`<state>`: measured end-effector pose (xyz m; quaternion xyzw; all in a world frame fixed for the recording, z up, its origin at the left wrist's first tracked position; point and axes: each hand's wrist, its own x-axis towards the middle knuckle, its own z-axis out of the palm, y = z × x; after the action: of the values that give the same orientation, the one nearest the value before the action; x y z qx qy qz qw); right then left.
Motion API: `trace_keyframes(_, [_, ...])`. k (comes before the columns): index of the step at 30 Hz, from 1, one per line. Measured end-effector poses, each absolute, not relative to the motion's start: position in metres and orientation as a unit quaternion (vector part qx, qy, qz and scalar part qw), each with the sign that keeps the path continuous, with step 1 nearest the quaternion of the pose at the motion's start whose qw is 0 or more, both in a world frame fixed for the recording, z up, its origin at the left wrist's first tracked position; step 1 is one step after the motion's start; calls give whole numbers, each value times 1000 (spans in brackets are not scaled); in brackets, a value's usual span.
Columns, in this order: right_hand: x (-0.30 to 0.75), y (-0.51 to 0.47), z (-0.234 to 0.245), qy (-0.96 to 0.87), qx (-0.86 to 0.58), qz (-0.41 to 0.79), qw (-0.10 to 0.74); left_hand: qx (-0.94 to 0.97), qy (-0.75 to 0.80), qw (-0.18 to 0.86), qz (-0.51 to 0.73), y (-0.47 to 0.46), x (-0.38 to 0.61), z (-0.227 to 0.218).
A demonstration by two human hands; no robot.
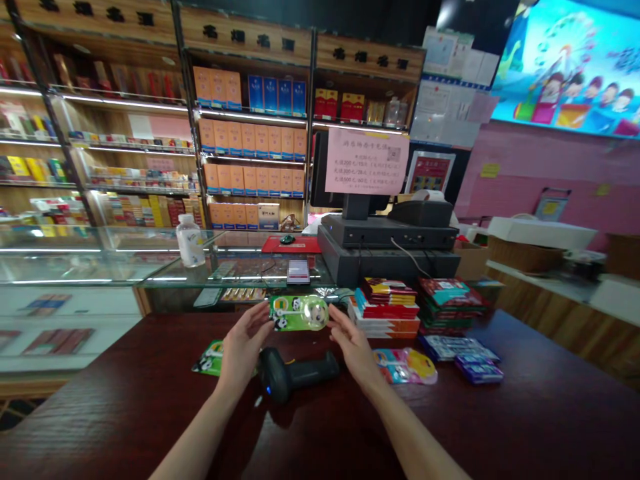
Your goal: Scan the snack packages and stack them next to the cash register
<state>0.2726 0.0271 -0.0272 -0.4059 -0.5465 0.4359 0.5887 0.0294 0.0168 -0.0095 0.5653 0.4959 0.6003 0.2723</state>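
Between my two hands is a green panda-print lollipop pack (pixel 293 314) with a round clear bubble at its right end, lifted a little above the dark table. My left hand (pixel 243 340) grips its left end between thumb and fingers. At the bubble end, the fingertips of my right hand (pixel 351 343) press against the edge. A black handheld barcode scanner (pixel 295 375) lies below the pack, its blue light lit. Another green panda pack (pixel 210 359) is partly hidden behind my left hand. Right of my right hand lies a pink and blue pack (pixel 406 366) with a yellow bubble.
Stacked boxes and packets (pixel 387 310) stand at the table's back, beside dark red packets (pixel 447 303). Blue-purple packets (pixel 475 363) lie at the right. Behind are a cash register (pixel 385 233), a glass counter (pixel 165 270) with a plastic bottle (pixel 191 241), and stocked shelves (pixel 253 160).
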Motion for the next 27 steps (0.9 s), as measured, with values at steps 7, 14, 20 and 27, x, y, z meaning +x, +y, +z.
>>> trace_keyframes(7, [260, 16, -21, -504, -366, 494, 606, 565, 504, 216, 617, 11, 26, -11])
trace_keyframes(14, [260, 17, -22, -413, -352, 539, 645, 670, 484, 78, 558, 6, 28, -12])
trace_keyframes(20, [262, 18, -19, -366, -335, 553, 669, 731, 447, -6, 515, -1, 27, -4])
trace_keyframes(27, [263, 16, -13, -350, -329, 563, 672, 734, 446, -44, 510, -5, 29, 1])
